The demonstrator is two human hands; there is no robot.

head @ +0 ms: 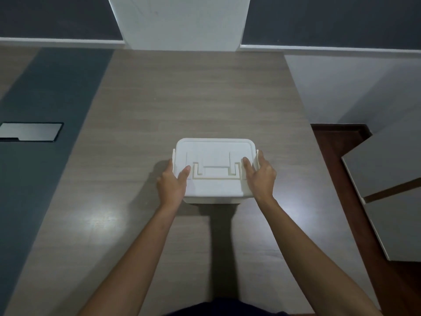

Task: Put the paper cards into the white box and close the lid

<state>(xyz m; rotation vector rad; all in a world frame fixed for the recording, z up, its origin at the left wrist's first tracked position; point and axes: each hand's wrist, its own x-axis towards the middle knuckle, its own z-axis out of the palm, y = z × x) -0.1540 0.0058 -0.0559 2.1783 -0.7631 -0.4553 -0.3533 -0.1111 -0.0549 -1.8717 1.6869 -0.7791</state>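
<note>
The white box (215, 151) stands in the middle of the wooden table with its lid down flat and a folded handle on top. My left hand (172, 181) clasps its left side, thumb on the lid and fingers down the side wall. My right hand (259, 176) grips the right side the same way, thumb on the lid near the handle and fingers around the side latch. No paper cards are in sight; the box's inside is hidden by the lid.
The wooden table (182, 99) runs from me to the far wall. A dark strip with a metal plate (30, 132) lies on the left. White cabinet panels (385, 176) and a reddish floor sit beyond the table's right edge.
</note>
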